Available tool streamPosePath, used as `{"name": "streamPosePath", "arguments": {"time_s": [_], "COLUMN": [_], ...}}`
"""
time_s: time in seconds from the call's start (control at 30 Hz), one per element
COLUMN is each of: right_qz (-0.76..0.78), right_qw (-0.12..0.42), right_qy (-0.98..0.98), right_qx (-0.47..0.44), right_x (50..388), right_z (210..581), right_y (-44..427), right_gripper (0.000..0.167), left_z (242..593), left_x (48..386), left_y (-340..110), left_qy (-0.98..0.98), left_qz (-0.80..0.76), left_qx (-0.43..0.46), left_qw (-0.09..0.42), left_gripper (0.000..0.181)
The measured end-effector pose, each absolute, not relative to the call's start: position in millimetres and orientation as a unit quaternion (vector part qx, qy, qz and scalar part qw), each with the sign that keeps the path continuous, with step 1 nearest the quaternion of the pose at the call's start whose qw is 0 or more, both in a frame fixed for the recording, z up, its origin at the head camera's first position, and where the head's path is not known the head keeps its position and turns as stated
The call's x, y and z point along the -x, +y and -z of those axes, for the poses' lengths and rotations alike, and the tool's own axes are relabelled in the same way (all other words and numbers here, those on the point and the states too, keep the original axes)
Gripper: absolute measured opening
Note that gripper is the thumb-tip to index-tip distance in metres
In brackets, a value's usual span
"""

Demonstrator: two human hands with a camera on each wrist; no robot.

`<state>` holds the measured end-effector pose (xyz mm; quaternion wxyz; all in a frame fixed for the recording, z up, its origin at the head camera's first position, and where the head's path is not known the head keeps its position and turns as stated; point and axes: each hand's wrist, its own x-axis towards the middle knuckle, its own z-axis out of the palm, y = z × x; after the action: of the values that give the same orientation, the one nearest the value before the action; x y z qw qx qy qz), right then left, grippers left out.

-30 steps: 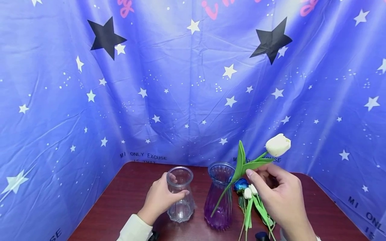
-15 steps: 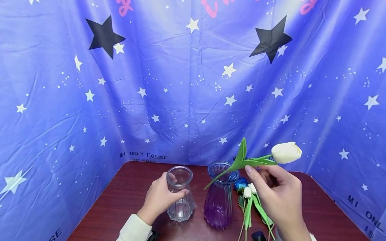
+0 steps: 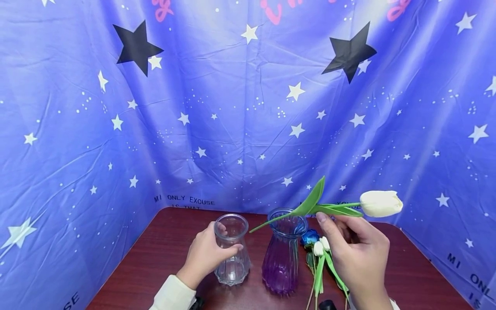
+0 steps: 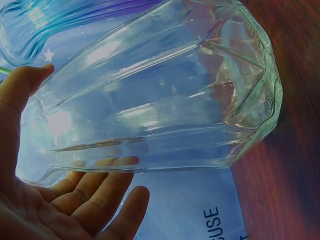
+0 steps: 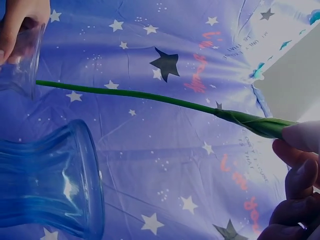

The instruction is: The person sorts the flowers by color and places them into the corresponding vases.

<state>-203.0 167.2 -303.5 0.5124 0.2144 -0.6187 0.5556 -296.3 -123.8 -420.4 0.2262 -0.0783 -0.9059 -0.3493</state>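
Note:
My left hand (image 3: 208,254) grips the neck of a clear glass vase (image 3: 232,269) standing upright on the table. The left wrist view shows the thumb on one side of the ribbed vase (image 4: 150,100) and curled fingers on the other. My right hand (image 3: 360,254) pinches a white tulip (image 3: 381,203) by its green stem and leaves. The tulip lies nearly level above a blue-and-purple glass vase (image 3: 280,267), stem end pointing left. In the right wrist view, thumb and fingertips hold the leafy part of the stem (image 5: 145,95); its tip appears near the clear vase's rim.
A blue flower (image 3: 310,237) and small white tulips (image 3: 319,248) with green leaves lie right of the purple vase, partly hidden by my right hand. A dark object (image 3: 327,305) sits at the front edge of view. Behind the red-brown table (image 3: 162,241) hangs a starry blue cloth (image 3: 217,86).
The tulip has tilted from slanting upright to nearly level; its bloom went right and down, its stem end left and up towards the clear vase. The left hand and both vases stayed put.

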Motion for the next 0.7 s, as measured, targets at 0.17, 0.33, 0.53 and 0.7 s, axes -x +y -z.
{"name": "streamPosePath", "arguments": {"time_s": [0.17,0.33,0.53,0.7], "right_qz": [-0.593,-0.591,-0.555,-0.528], "right_qw": [0.507,0.506,0.503,0.501], "right_qy": [-0.58,-0.588,-0.626,-0.645], "right_qx": [-0.233,-0.223,-0.217,-0.233], "right_x": [205.1,205.9,208.6,212.7], "right_z": [307.6,309.5,311.4,315.5], "right_y": [161.9,158.1,152.8,148.6], "right_gripper": [0.015,0.018,0.023,0.022], "left_z": [421.0,420.1,419.7,417.9], "left_x": [294.5,294.1,295.3,295.0], "left_y": [-123.8,-123.6,-123.5,-123.2], "left_qy": [-0.908,-0.908,-0.907,-0.906], "left_qz": [0.344,0.343,0.342,0.344], "left_qx": [0.078,0.079,0.078,0.076], "left_qw": [0.225,0.227,0.233,0.234], "left_gripper": [0.068,0.069,0.069,0.068]}}
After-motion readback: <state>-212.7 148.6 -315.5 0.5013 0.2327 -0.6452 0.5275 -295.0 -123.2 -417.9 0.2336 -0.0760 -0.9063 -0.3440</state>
